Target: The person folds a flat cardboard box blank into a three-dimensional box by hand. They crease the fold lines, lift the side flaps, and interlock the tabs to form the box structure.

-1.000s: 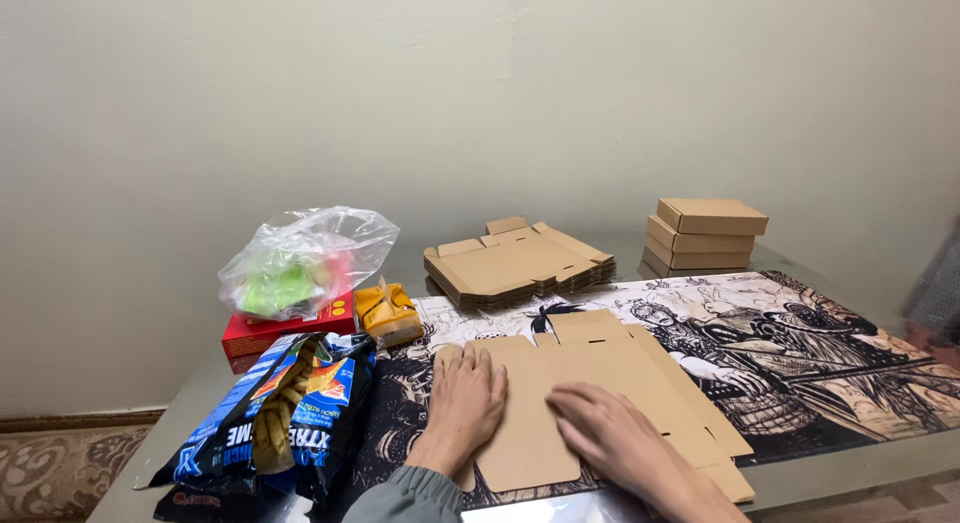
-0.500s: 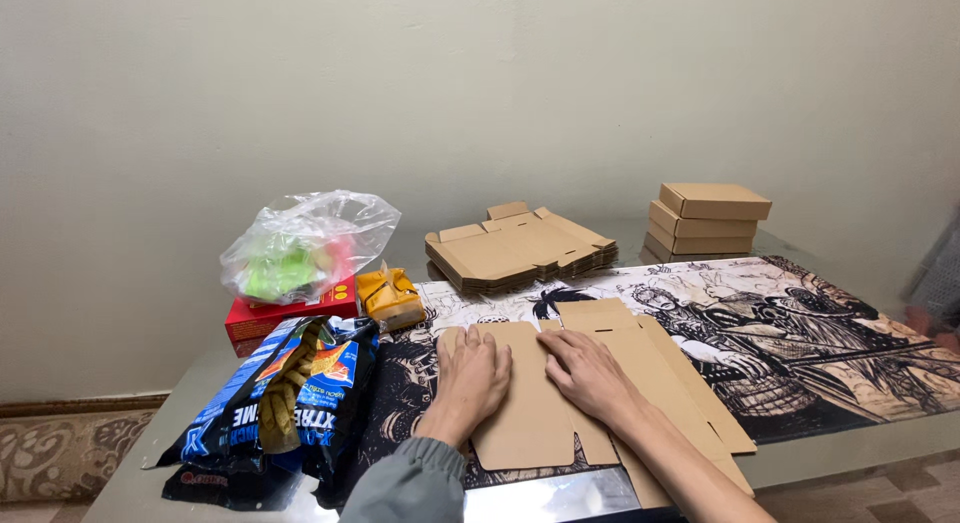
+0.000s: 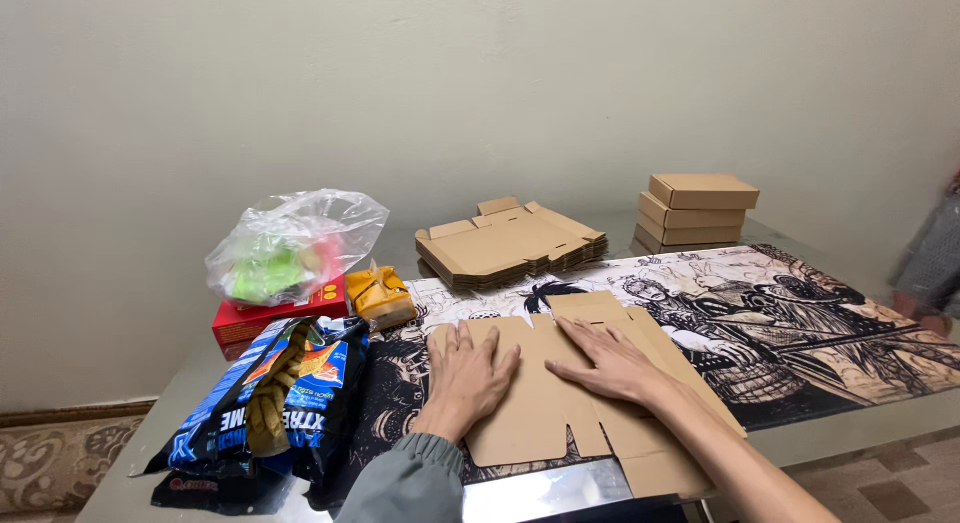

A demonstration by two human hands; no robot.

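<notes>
Both your palms lie flat and open, left hand (image 3: 470, 368) and right hand (image 3: 612, 361) pinning the unfolded cardboard blank (image 3: 560, 393) against the printed mat (image 3: 800, 323) at the table's near edge so it cannot slide.

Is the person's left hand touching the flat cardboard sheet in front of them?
Touching. The head view shows the left hand lying palm down, fingers spread, on the flat cardboard sheet.
</notes>
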